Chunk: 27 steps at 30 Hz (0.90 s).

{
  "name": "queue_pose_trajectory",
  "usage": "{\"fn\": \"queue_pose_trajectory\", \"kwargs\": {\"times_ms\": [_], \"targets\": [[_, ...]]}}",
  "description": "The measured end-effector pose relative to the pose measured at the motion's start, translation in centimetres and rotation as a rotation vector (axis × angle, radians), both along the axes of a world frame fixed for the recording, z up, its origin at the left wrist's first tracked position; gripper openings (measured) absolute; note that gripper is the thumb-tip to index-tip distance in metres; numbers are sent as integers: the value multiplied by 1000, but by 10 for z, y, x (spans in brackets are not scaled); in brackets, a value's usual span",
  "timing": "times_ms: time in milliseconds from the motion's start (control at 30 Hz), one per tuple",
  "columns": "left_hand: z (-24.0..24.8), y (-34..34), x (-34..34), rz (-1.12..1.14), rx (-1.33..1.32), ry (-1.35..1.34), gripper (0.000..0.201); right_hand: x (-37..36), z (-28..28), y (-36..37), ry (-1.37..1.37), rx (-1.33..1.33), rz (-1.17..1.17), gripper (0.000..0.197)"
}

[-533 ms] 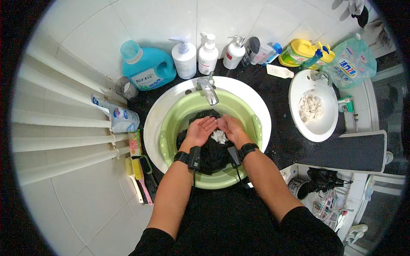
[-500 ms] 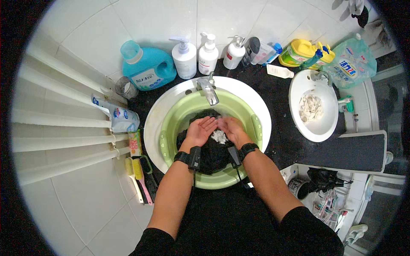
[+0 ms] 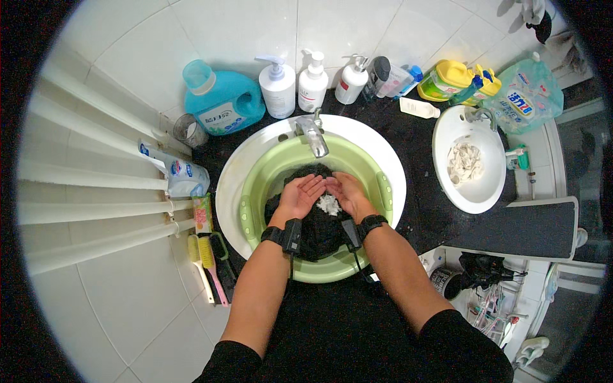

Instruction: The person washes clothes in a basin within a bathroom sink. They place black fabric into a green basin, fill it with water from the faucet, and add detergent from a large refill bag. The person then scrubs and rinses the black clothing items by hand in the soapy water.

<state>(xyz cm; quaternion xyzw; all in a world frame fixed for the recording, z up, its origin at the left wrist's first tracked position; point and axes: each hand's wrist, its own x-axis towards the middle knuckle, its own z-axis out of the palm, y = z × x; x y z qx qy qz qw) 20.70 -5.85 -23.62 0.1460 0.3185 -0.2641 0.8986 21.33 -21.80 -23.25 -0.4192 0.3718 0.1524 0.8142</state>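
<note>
My left hand (image 3: 302, 195) and my right hand (image 3: 347, 193) are held close together, palms turned up, fingers stretched out and nearly meeting. Neither hand grips anything. They hover over a green plastic basin (image 3: 246, 185), just in front of the metal faucet (image 3: 313, 138). Dark wet-looking cloth (image 3: 316, 236) fills much of the basin below them. On that cloth, between my palms, lies a small white clump (image 3: 329, 205); whether it is foam or powder I cannot tell. Both wrists carry black straps with small boxes.
The basin sits in a white sink (image 3: 227, 185) on a black counter. Behind it stand a blue detergent bottle (image 3: 223, 105) and several pump bottles (image 3: 313, 86). Brushes (image 3: 207, 258) lie at the left. To the right, a mirror (image 3: 543, 226) and a small white sink holding pale cloth (image 3: 465, 163) appear.
</note>
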Motion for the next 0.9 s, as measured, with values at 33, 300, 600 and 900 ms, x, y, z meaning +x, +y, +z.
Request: {"fn": "queue_pose_trajectory", "kwargs": {"times_ms": [33, 300, 600, 900], "targets": [[0, 0, 0, -2, 0, -1, 28, 1, 0, -2, 10, -13, 51, 20], [-2, 6, -2, -13, -11, -61, 29, -8, 20, -5, -449, -748, 1061, 53], [-5, 6, -5, -11, 25, -61, 31, -10, -2, -10, -476, -995, 1091, 35], [-5, 7, -4, -32, 37, -62, 32, -1, 8, -16, -397, -888, 1252, 48]]}}
